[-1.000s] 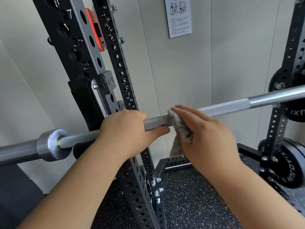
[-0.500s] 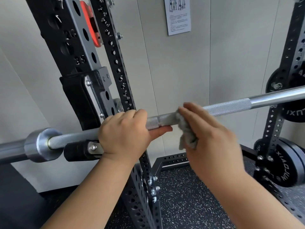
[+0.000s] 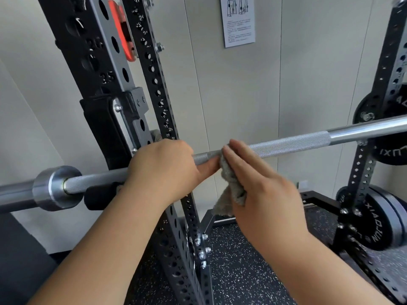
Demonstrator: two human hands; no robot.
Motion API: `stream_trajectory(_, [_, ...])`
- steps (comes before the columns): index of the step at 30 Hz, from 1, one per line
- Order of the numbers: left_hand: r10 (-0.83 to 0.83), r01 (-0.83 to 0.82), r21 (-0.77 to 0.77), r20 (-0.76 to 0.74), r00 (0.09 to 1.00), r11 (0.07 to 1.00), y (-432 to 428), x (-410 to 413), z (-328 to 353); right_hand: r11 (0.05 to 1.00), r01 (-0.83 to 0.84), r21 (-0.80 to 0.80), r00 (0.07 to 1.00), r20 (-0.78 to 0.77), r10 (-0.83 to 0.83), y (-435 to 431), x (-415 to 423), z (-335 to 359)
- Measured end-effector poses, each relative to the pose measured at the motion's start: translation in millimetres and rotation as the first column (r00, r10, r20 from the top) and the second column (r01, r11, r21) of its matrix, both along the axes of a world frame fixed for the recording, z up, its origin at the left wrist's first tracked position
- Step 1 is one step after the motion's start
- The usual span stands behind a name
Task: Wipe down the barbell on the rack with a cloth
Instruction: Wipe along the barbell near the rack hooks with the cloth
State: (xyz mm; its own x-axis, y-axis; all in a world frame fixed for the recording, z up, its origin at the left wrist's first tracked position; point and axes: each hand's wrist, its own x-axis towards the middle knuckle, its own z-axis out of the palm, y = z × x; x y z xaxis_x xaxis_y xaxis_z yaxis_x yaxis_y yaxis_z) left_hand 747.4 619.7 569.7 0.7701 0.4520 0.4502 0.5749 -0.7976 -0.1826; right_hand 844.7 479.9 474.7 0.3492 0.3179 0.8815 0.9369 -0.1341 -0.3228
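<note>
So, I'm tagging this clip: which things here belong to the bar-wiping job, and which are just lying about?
Job: knurled steel barbell, fluffy grey cloth, left hand gripping the bar, right hand holding the cloth, black perforated rack upright.
Lying about: black round weight plates, white paper wall notice.

Cloth [image 3: 229, 188] nearer left hand [image 3: 163, 170]

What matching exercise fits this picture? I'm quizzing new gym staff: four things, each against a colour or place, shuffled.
1 cloth
2 left hand
3 paper sheet
4 weight plate

A on the wall
B low on the right post
C grey, held on the barbell by the right hand
D gripping the barbell beside the rack upright

Pairs: 1-C, 2-D, 3-A, 4-B.
</note>
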Motion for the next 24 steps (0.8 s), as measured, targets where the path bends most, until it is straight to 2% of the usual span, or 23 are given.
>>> stream_trajectory(2, [0.014, -0.016, 0.036, 0.048, 0.999, 0.999, 0, -1, -5, 0.999, 0.045, -0.016, 0.999, 0.024, -0.044, -7, 13, 3])
stream_trajectory(5, [-0.009, -0.017, 0.169, 0.153, 0.988, 0.985, 4, -1, -20, 0.991, 0.117, 0.064, 0.993, -0.033, -0.115, -14, 24, 5])
stream_trajectory(7, [-0.043, -0.003, 0.209, 0.219, 0.975, 0.978, 6, -2, -28, 0.992, 0.099, 0.081, 0.995, 0.004, -0.1, -4, 11, -1])
stream_trajectory(10, [-0.083, 0.024, 0.213, 0.27, 0.959, 0.977, 6, -2, -31, 1.0, 0.017, -0.023, 0.995, 0.101, -0.015, 2, 5, -6])
stream_trajectory(14, [-0.035, 0.005, 0.192, 0.151, 0.988, 0.981, 5, -3, -25, 0.99, 0.13, 0.058, 0.991, -0.02, -0.129, -9, 24, 10])
stream_trajectory(15, [-0.025, 0.005, 0.177, 0.11, 0.994, 0.984, 4, -4, -21, 0.988, 0.139, 0.072, 0.99, -0.012, -0.138, -7, 20, 11])
stream_trajectory(18, [-0.063, 0.064, 0.076, -0.011, 0.998, 0.995, 8, -6, -8, 0.999, 0.006, -0.045, 0.994, 0.111, -0.001, 7, 2, 10])
stream_trajectory(20, [-0.112, 0.111, -0.01, -0.086, 0.99, 0.994, 13, -6, 1, 0.991, -0.026, -0.133, 0.995, 0.095, 0.039, 4, 8, 14])
stream_trajectory(22, [-0.156, 0.146, -0.09, -0.124, 0.98, 0.985, 19, -5, 5, 0.99, 0.085, -0.11, 0.996, 0.025, -0.083, -7, 23, 20])
stream_trajectory(24, [-0.174, 0.16, -0.129, -0.109, 0.979, 0.979, 20, -1, 4, 0.984, 0.177, -0.007, 0.984, -0.026, -0.177, -17, 30, 18])
